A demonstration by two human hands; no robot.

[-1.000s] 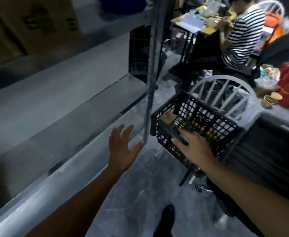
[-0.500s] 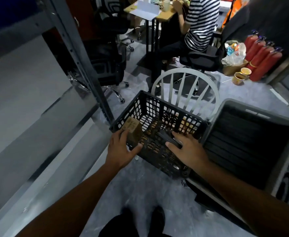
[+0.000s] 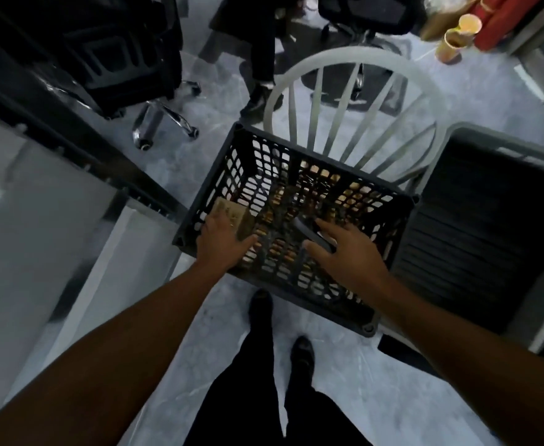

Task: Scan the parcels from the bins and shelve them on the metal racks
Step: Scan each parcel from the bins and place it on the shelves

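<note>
down in the black crate (image 3: 327, 160) on the white chair (image 3: 354, 54), the small brown parcel (image 3: 229, 210) at the near-left corner could slip on lifting, since the left hand (image 3: 224, 244) only curls its fingers over its top, thumb spread wide; a snag on the lattice might tip the crate off its seat. the right hand (image 3: 348, 259) loosely holds a dark scanner (image 3: 315, 236), fingers half open.

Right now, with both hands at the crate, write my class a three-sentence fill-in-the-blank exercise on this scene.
The left hand holds a ____ parcel.
The right hand holds a dark scanner inside the ____ crate.
Behind the crate rises the back of a white ____.
Missing words: brown; black; chair.
</note>
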